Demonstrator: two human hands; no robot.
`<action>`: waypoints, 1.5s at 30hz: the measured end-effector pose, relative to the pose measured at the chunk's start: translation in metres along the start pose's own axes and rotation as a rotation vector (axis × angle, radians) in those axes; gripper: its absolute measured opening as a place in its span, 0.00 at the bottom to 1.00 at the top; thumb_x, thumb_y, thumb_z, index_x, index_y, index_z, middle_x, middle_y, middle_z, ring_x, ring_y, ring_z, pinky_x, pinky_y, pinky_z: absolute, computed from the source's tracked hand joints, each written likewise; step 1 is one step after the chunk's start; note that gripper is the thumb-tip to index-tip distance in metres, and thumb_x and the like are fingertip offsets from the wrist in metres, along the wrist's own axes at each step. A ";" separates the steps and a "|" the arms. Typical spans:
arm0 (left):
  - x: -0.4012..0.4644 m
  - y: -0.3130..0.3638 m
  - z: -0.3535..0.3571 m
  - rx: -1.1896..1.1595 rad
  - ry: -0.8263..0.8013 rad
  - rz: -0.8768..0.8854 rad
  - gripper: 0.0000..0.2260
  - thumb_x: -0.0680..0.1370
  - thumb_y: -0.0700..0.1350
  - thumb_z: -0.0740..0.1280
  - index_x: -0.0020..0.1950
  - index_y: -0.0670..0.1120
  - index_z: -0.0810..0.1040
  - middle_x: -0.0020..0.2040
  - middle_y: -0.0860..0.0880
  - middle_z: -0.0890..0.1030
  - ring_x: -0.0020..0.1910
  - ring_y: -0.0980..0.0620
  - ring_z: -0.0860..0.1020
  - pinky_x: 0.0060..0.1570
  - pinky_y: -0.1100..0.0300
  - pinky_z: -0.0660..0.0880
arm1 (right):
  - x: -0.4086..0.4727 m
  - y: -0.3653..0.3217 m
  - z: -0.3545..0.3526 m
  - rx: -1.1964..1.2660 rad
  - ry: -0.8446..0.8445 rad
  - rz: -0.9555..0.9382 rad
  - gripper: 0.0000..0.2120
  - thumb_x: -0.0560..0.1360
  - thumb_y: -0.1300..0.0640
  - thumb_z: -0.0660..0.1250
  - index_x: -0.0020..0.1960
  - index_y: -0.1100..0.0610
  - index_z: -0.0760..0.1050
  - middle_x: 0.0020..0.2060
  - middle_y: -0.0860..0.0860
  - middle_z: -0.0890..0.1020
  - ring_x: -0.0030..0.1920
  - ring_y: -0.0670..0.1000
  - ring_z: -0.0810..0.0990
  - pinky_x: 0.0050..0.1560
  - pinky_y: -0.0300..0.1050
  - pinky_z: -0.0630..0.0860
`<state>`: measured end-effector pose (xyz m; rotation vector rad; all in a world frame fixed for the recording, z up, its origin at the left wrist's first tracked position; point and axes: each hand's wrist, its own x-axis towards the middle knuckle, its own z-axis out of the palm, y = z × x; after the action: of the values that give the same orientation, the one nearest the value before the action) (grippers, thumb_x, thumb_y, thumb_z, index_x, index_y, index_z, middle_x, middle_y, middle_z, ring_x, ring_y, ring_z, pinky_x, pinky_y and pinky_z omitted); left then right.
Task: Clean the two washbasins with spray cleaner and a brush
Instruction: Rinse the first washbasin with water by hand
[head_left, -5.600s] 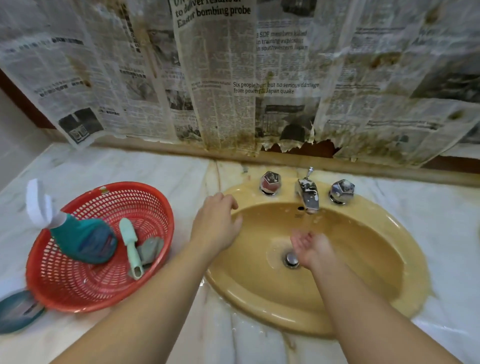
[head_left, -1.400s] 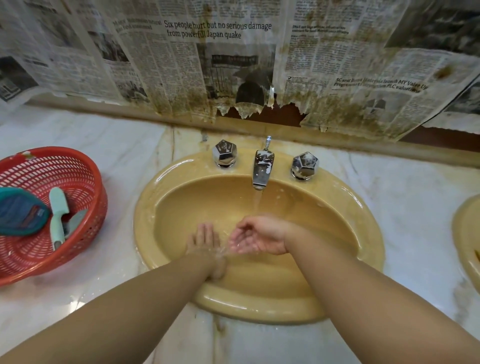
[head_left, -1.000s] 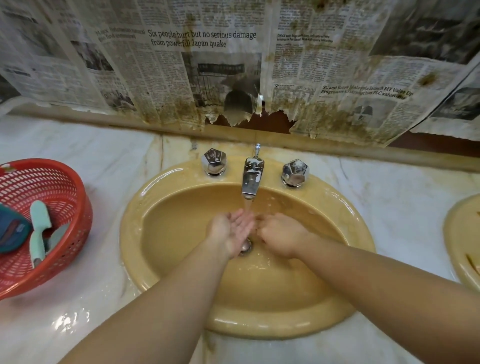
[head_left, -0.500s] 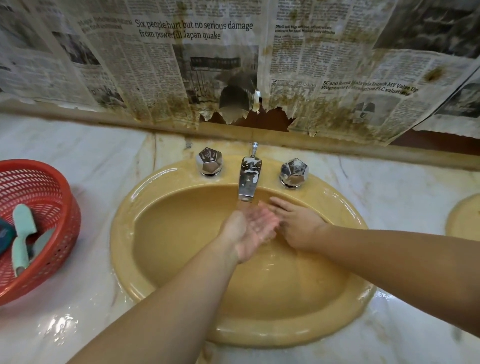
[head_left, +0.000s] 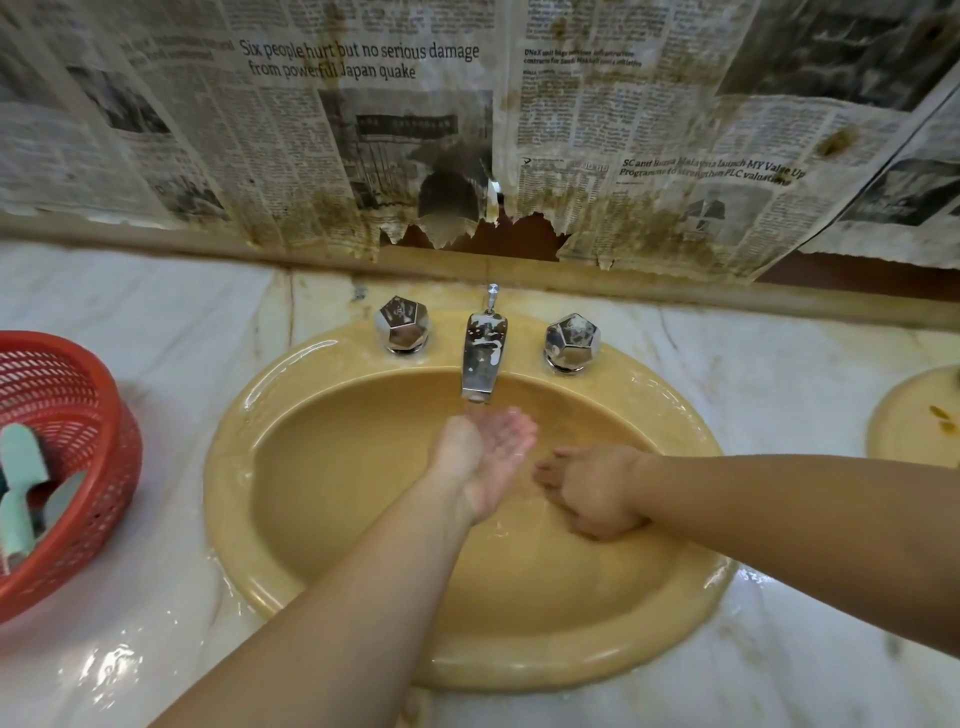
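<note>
Left hand (head_left: 488, 457) stays cupped, fingers relaxed, under the tap (head_left: 480, 364) — right hand (head_left: 592, 493) has dropped lower, flat on the washbasin (head_left: 270, 467) wall, holding nothing.

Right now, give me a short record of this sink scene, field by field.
washbasin: yellow, wet
tap: running
left hand: cupped palm up under the tap
right hand: palm down in the washbasin, holding nothing
brush: in the red basket, left of the washbasin
second basin: right edge, stained
</note>
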<state>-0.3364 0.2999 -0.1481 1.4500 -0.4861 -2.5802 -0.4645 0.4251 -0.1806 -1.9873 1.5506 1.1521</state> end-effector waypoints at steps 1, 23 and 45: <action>-0.006 -0.006 0.003 0.075 -0.063 -0.050 0.18 0.86 0.42 0.52 0.66 0.32 0.75 0.59 0.34 0.82 0.56 0.40 0.82 0.60 0.48 0.78 | 0.003 0.007 -0.004 0.032 0.092 0.050 0.29 0.84 0.47 0.54 0.80 0.60 0.61 0.81 0.56 0.58 0.82 0.55 0.51 0.81 0.52 0.46; -0.015 -0.008 -0.009 0.489 -0.034 -0.034 0.18 0.87 0.43 0.52 0.63 0.32 0.77 0.57 0.35 0.83 0.56 0.41 0.83 0.60 0.49 0.79 | 0.002 0.020 0.010 -0.241 0.256 0.150 0.33 0.83 0.41 0.50 0.82 0.56 0.51 0.81 0.58 0.42 0.80 0.59 0.32 0.76 0.65 0.29; -0.001 0.011 -0.031 0.422 -0.032 0.008 0.16 0.86 0.42 0.54 0.65 0.34 0.76 0.58 0.35 0.83 0.57 0.40 0.84 0.58 0.51 0.80 | -0.018 -0.006 0.021 0.021 0.164 0.285 0.32 0.84 0.44 0.49 0.83 0.58 0.48 0.81 0.56 0.38 0.81 0.55 0.36 0.79 0.59 0.32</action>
<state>-0.3103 0.2834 -0.1584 1.5128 -1.0918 -2.6040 -0.4678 0.4526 -0.1805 -1.9328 1.9720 1.0905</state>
